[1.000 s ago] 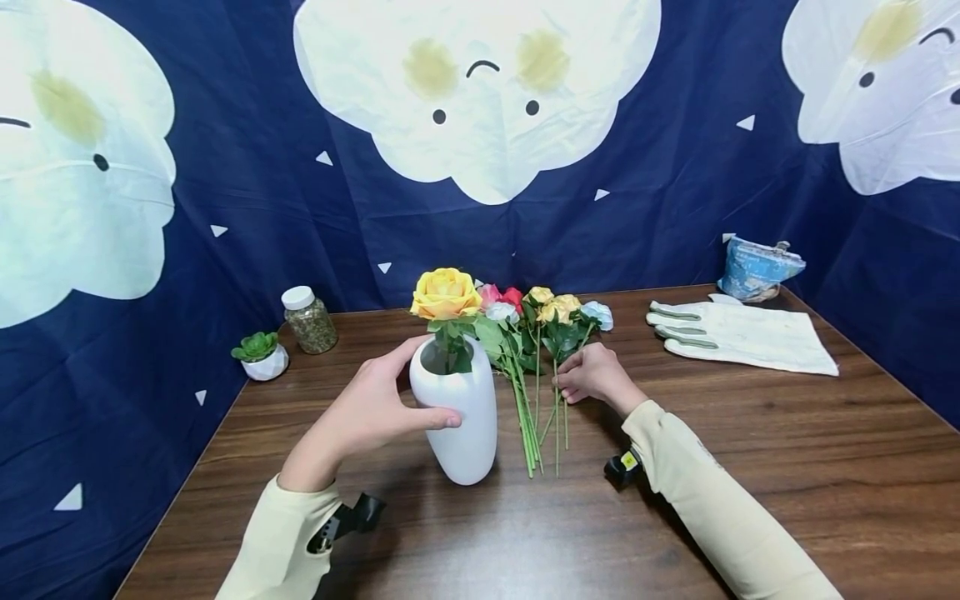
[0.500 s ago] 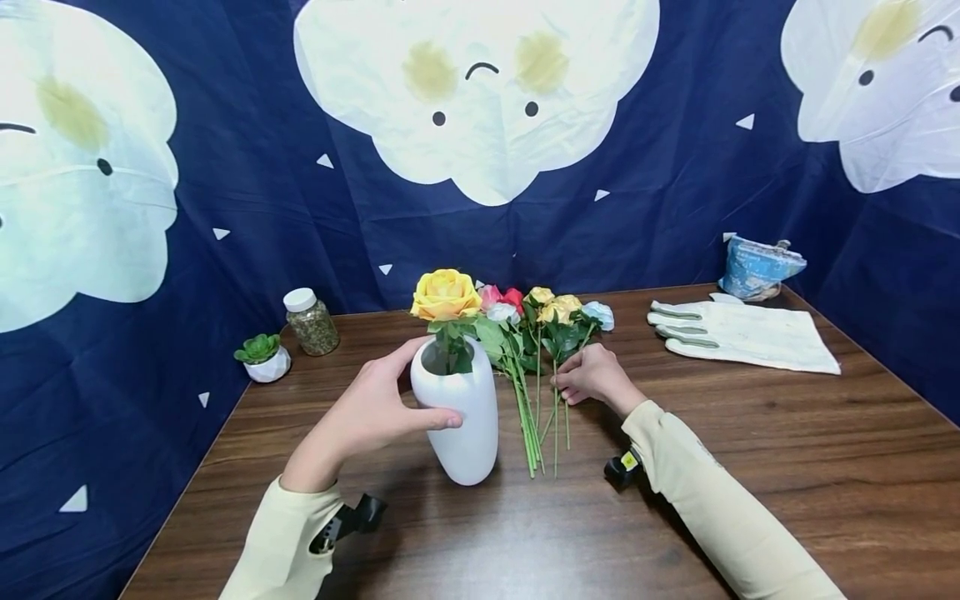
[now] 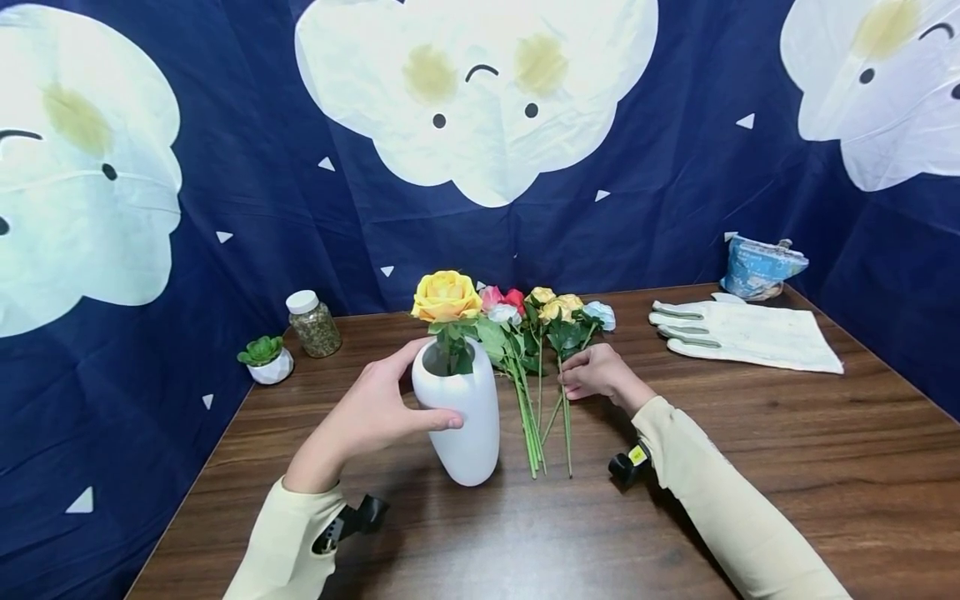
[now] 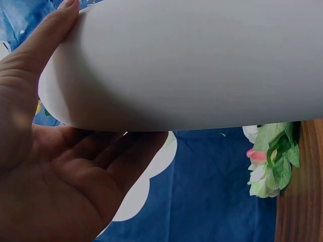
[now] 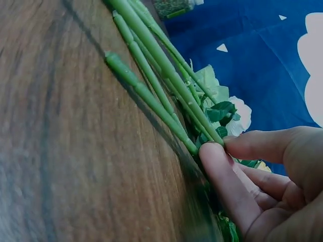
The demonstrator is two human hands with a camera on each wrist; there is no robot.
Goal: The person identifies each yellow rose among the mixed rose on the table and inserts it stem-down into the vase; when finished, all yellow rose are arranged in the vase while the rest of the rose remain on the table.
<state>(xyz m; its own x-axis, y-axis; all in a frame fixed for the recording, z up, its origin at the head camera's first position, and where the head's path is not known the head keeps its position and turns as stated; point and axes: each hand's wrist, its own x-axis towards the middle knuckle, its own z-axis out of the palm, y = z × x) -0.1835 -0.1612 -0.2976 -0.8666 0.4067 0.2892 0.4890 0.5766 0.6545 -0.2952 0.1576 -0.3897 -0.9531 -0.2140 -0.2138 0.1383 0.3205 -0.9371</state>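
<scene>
My left hand (image 3: 371,411) grips the upper part of a white vase (image 3: 467,442) that stands on the table. In the left wrist view, the thumb and fingers lie on either side of the vase wall. One large yellow rose (image 3: 446,297) stands in the vase's mouth. To the vase's right lie artificial flowers with pink, red, pale and small yellow blooms (image 3: 561,307). My right hand (image 3: 596,372) pinches a green flower stem (image 5: 174,80) between thumb and forefinger. Other stems (image 3: 525,408) lie beside it; which bloom the pinched stem bears is unclear.
At the back left are a small potted succulent (image 3: 266,360) and a white-lidded jar (image 3: 313,325) of dried greenery. White work gloves (image 3: 750,336) and a blue bag (image 3: 762,268) lie back right. A dark blue cloth (image 3: 465,242) hangs behind the wooden table (image 3: 510,542).
My right hand has shifted slightly right, and the lower end of the pinched stem has swung right with it. My left hand keeps its hold on the vase.
</scene>
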